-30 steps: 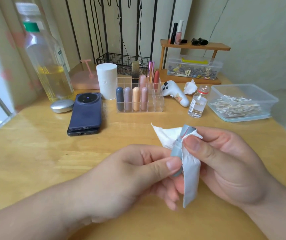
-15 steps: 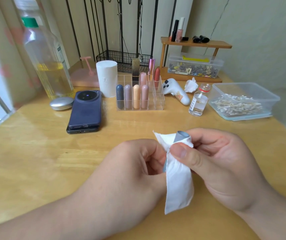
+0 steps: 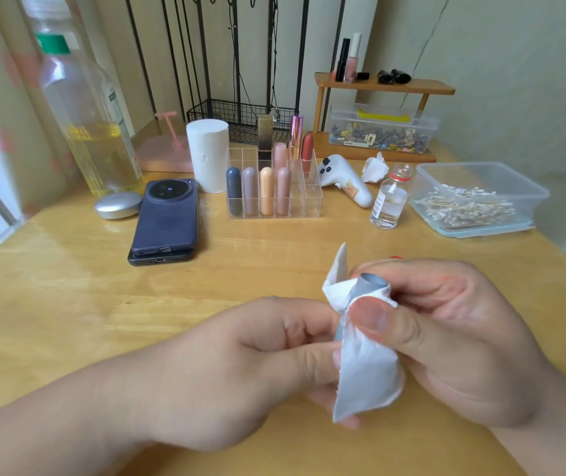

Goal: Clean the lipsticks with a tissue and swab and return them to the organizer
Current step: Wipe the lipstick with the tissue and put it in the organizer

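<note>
Gripping a grey lipstick tube (image 3: 365, 286) in white tissue (image 3: 364, 376), left hand (image 3: 240, 365) and right hand (image 3: 463, 338) fingers curl tight; clear acrylic organizer (image 3: 310, 201) at twelve o'clock, wooden table (image 3: 68, 304) stretching between.

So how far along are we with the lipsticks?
Several lipsticks stand in the organizer; whether cleaned, I cannot tell. In hand: left hand holds the grey lipstick, right hand pinches the tissue round it. Left: swabbing from the swab box, then returning it.
</note>
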Motion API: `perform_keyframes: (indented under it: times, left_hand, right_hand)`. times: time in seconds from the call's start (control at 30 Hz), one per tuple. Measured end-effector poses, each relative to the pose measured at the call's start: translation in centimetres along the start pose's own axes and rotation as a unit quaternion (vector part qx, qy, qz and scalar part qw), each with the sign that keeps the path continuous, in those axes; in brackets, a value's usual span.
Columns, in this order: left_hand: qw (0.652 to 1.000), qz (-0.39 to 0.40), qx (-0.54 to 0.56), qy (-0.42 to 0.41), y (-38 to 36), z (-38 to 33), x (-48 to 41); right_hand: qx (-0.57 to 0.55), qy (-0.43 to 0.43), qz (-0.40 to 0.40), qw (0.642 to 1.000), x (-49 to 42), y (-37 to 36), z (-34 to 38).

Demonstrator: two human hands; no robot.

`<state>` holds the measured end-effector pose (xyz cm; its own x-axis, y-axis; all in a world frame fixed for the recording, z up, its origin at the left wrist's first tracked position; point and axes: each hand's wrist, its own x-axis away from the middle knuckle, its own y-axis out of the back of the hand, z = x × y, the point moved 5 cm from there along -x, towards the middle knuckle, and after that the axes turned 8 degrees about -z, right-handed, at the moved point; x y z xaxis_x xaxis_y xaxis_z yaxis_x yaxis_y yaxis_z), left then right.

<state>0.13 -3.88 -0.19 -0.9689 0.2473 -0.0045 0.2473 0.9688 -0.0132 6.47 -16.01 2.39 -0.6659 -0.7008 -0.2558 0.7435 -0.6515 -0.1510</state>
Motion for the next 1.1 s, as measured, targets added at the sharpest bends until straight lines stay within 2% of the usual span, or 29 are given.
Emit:
perform_keyframes:
  times: [0.17, 0.3, 0.37, 0.47, 0.53, 0.6, 0.73, 0.87, 0.93, 1.03, 1.1]
  left_hand:
    - [0.988, -0.141, -0.016, -0.054, 0.2, 0.0, -0.2]
    - [0.969, -0.236, -0.044, -0.053, 0.9, 0.3, 0.0]
    - [0.977, -0.208, -0.025, -0.045, 0.9, 0.1, -0.2]
    - [0.996, -0.084, 0.01, -0.005, 0.2, -0.2, -0.3]
    - [0.999, -0.046, 0.017, 0.006, 0.0, 0.0, -0.2]
    - [0.998, -0.065, 0.012, -0.004, 0.0, 0.0, -0.3]
    - [0.986, -0.164, -0.01, -0.042, 0.5, -0.2, -0.1]
    - [0.977, -0.206, -0.019, -0.041, 0.4, -0.3, 0.3]
    - [0.984, -0.173, -0.002, -0.038, 0.4, -0.4, 0.1]
    - [0.994, -0.057, 0.095, -0.016, -0.1, -0.5, -0.1]
    - [0.991, -0.034, 0.133, 0.002, -0.3, -0.4, -0.2]
  right_hand:
    - [0.059, 0.032, -0.065, 0.996, 0.1, 0.5, 0.0]
    - [0.071, 0.052, -0.08, 0.993, 0.2, 0.2, 0.1]
    - [0.068, 0.046, -0.079, 0.994, 0.2, 0.3, 0.0]
    - [0.03, 0.003, -0.053, 0.998, 0.0, 0.2, -0.3]
    - [-0.008, -0.02, -0.032, 0.999, -0.1, 0.2, -0.5]
    - [-0.014, -0.028, -0.034, 0.999, -0.3, 0.3, -0.6]
    - [0.015, -0.012, -0.054, 0.998, -0.2, 0.4, -0.7]
    - [-0.023, -0.013, -0.045, 0.999, -0.1, 0.0, -0.5]
    - [-0.043, -0.017, -0.035, 0.998, -0.1, -0.1, -0.4]
    - [-0.049, -0.021, -0.038, 0.998, -0.1, 0.0, -0.4]
    - [-0.076, -0.032, -0.041, 0.996, -0.2, 0.3, -0.5]
